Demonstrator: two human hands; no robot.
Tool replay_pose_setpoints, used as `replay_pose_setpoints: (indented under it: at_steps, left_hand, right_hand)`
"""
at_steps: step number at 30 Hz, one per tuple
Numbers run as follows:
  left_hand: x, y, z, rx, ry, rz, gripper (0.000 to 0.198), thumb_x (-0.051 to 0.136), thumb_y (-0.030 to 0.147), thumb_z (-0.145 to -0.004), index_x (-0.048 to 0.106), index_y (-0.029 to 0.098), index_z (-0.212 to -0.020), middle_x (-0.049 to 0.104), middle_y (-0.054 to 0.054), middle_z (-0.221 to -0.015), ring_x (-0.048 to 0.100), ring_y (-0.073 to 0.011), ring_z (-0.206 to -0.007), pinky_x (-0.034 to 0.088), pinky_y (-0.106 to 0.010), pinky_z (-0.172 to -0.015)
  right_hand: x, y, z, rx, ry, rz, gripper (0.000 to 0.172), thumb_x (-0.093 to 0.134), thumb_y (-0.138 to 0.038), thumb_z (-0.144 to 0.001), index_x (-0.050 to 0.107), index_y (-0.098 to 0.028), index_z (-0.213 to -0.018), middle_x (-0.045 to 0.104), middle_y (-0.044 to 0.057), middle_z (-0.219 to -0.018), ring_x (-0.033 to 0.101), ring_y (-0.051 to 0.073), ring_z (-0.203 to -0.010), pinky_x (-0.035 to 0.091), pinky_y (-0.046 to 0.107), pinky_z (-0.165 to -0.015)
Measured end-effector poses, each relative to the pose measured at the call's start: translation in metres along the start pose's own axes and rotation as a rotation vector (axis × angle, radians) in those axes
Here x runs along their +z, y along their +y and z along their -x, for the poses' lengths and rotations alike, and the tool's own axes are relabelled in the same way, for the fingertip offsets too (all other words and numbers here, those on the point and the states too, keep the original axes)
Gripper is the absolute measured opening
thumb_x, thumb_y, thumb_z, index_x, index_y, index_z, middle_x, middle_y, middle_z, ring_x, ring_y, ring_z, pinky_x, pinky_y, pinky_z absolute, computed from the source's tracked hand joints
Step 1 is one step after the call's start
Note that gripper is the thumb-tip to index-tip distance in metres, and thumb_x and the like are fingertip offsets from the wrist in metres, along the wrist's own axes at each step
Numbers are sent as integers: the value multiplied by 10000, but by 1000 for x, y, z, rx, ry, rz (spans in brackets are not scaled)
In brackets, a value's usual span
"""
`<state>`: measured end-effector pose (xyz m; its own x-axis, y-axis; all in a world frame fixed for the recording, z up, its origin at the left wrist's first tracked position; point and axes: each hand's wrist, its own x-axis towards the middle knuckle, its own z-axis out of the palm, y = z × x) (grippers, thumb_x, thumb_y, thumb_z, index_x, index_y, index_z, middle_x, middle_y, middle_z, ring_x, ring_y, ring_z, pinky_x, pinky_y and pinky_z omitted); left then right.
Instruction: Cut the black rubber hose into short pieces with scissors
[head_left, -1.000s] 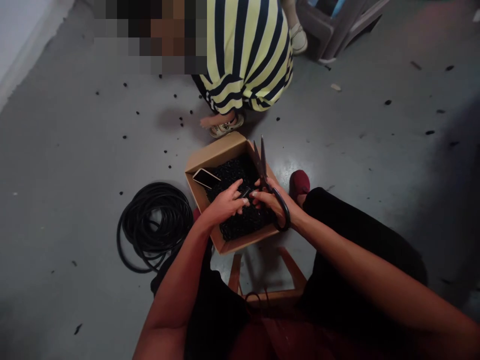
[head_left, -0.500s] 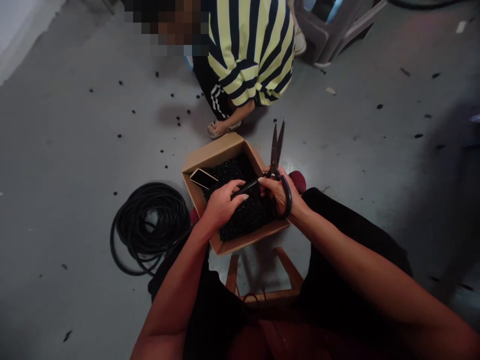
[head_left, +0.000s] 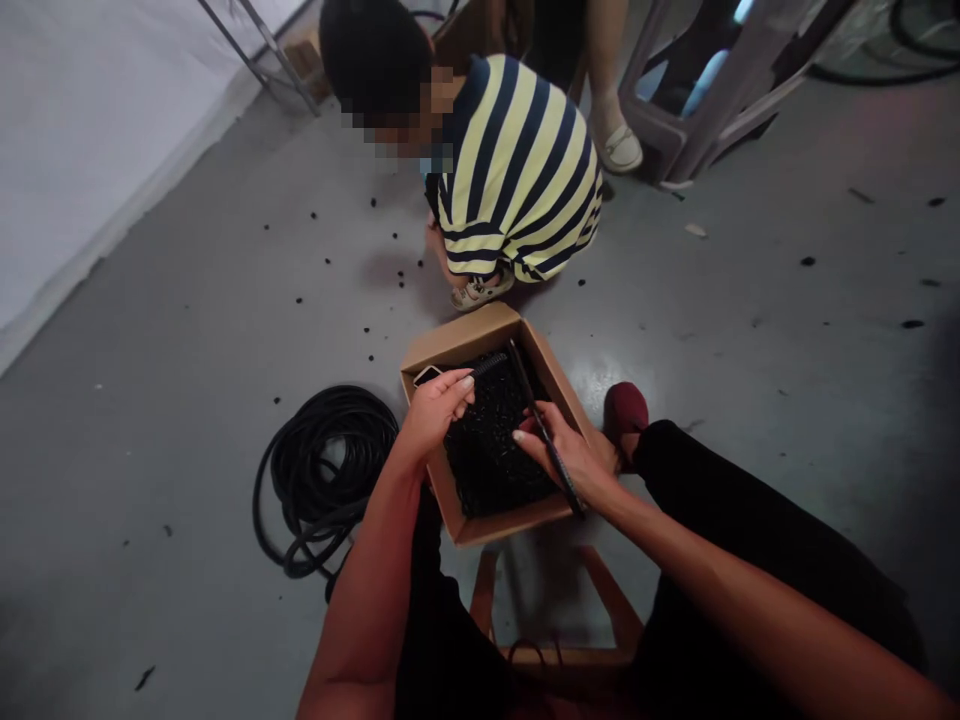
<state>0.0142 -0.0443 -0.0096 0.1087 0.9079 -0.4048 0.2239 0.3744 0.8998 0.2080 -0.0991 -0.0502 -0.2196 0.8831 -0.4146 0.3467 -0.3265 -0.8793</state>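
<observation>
cardboard box (head_left: 510,528) on floor (head_left: 750,300) | cable coil (head_left: 330,395) left | person (head_left: 517,170) behind

Our left hand (head_left: 436,415) and right hand (head_left: 562,455) sit over the box (head_left: 457,345), so the way in runs between them, past the tube (head_left: 489,365) jutting from the left hand and the scissors (head_left: 544,440) in the right. Beyond the box, a crouching person (head_left: 517,170) stands in the way forward. A red shoe (head_left: 626,415) lies close to the right wall, and a cable coil (head_left: 322,480) just beside the left wall. We could pass over the grey floor (head_left: 750,300) to the right, where only black bits (head_left: 806,261) lie scattered.
</observation>
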Motion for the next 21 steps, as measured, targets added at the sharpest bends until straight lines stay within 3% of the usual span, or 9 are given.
replay_pose_setpoints:
  at_steps: [8, 21]
  left_hand:
    - [8, 0, 1, -8, -32, 95, 375, 593, 413, -783, 646, 99, -981, 503, 19, -654, 351, -51, -513, 274, -212, -514]
    - [15, -6, -1, -24, -70, 41, 398, 598, 385, -779, 646, 93, -1045, 514, 18, -655, 371, -54, -520, 275, -216, -508]
  right_hand:
    - [0, -5, 6, -51, -65, 54, 394, 534, -445, -823, 436, -219, -1130, 591, 40, -984, 590, 187, -867, 441, 312, -757]
    - [-4, -4, 4, -39, -95, 12, 444, 529, -474, -831, 437, -201, -1170, 605, 56, -991, 585, 191, -858, 443, 323, -750]
